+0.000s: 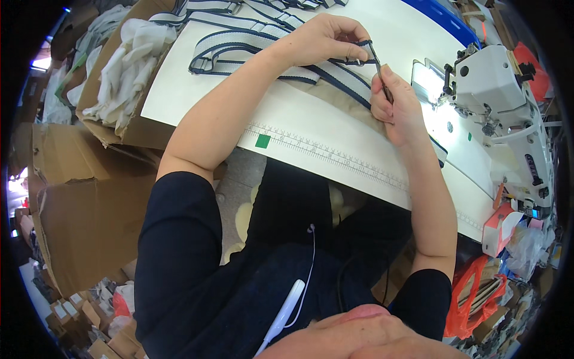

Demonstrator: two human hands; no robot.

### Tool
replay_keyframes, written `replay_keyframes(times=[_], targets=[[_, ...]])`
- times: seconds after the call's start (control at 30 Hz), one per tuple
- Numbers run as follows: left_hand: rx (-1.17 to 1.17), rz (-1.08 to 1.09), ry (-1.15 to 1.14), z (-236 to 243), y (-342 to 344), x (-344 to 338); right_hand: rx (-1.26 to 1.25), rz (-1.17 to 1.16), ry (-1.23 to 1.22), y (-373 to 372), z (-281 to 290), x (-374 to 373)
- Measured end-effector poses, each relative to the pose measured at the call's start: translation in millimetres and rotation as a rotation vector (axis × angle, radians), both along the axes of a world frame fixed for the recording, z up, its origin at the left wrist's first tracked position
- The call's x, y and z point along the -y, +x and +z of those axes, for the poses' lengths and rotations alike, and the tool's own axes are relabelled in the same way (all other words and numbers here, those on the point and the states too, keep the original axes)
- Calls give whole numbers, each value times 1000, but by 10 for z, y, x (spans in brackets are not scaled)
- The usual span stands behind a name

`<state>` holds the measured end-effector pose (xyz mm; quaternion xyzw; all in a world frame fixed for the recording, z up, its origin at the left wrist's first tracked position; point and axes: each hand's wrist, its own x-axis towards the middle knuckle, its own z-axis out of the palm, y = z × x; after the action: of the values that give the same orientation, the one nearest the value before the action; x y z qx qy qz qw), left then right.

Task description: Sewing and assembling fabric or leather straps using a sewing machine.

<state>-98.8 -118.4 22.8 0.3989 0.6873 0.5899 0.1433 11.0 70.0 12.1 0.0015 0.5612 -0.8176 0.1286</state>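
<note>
My left hand [329, 40] is over the table, its thumb and fingers pinching the end of a webbing strap [368, 52], pale with navy edges. In my right hand [396, 106], the fingers are wrapped round a slim dark metal hand tool [379, 67], whose exact kind I cannot make out. The tool's tip reaches up to the pinched strap end, and the two hands are close together. Beneath my hands, more striped straps [239, 40] lie looped on the white table [197, 99], some with metal slider buckles. A beige cloth [326, 96] lies under part of them.
A white sewing machine [493, 81] with a lit work area stands at the right. A ruler scale [329, 157] runs along the table's near edge. Left are a cardboard box [89, 102] of white cloth and another carton [89, 215]. A red plastic bag [472, 299] hangs lower right.
</note>
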Motion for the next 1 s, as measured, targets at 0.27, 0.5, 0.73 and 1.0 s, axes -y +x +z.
replay_keyframes(times=[0.27, 0.5, 0.73, 1.0], targets=[[-62, 74, -96, 31, 30, 9, 58, 67, 6, -2, 67, -30], [-155, 35, -132, -38, -9, 19, 41, 79, 20, -27, 26, -37], [-208, 39, -215, 41, 78, -14, 42, 51, -32, -12, 0, 4], [-205, 39, -223, 23, 77, -16, 41, 19, 17, 12, -18, 30]])
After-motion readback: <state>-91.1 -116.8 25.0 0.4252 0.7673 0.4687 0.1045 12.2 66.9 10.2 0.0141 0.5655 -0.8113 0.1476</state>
